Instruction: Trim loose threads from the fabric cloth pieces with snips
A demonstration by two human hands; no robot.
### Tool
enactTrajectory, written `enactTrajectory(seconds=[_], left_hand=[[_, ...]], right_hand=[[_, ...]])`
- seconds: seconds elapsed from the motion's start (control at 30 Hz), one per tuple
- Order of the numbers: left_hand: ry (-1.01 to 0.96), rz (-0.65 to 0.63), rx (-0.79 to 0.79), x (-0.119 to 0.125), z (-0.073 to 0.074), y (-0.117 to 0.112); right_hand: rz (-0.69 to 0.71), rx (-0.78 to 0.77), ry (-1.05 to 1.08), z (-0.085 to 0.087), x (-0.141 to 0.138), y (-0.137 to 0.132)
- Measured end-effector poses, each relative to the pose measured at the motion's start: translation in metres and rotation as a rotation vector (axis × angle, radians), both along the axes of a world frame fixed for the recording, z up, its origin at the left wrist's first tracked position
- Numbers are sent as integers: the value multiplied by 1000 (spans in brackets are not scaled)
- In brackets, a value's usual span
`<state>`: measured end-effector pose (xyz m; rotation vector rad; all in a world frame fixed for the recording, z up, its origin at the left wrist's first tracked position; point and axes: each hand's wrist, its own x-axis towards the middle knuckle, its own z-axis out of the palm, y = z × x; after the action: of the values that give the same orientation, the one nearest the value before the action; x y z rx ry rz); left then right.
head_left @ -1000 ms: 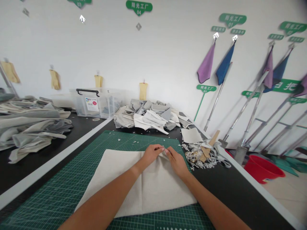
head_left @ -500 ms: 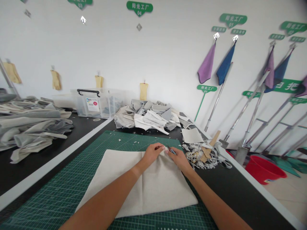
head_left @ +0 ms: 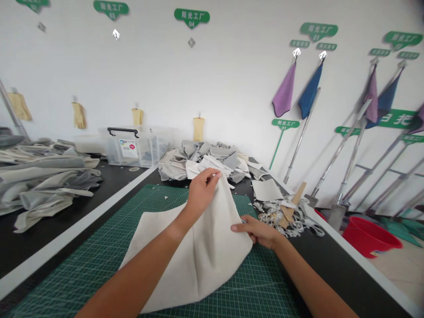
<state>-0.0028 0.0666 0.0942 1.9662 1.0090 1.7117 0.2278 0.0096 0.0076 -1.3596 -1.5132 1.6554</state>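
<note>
A cream fabric piece (head_left: 195,256) lies partly on the green cutting mat (head_left: 99,265). My left hand (head_left: 200,192) pinches its far corner and holds it lifted above the mat, so the cloth hangs in a tent shape. My right hand (head_left: 260,232) rests at the fabric's right edge near the mat, fingers curled around a small thin tool whose tip barely shows; I cannot make out what it is.
A heap of grey and white fabric pieces (head_left: 205,161) lies behind the mat. Trimmings and a wooden piece (head_left: 288,212) sit to the right. Folded cloth stacks (head_left: 43,176) and a clear plastic box (head_left: 132,148) stand at left. A red basin (head_left: 371,236) is on the floor.
My left hand has lifted the fabric's far corner up off the mat. My right hand has drawn back and down to the fabric's right edge.
</note>
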Motion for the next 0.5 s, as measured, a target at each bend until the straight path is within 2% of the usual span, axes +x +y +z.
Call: enactTrajectory(seconds=[0.13, 0.23, 0.37, 0.5], left_hand=[[-28, 104, 114, -22, 45, -14], [-116, 160, 163, -45, 71, -19], [-206, 178, 202, -74, 95, -23], [-274, 82, 177, -97, 116, -40]], right_hand=[[54, 36, -7, 8, 8, 0], [1, 96, 126, 21, 17, -1], [-145, 240, 306, 49, 24, -8], [-286, 399, 443, 83, 20, -21]])
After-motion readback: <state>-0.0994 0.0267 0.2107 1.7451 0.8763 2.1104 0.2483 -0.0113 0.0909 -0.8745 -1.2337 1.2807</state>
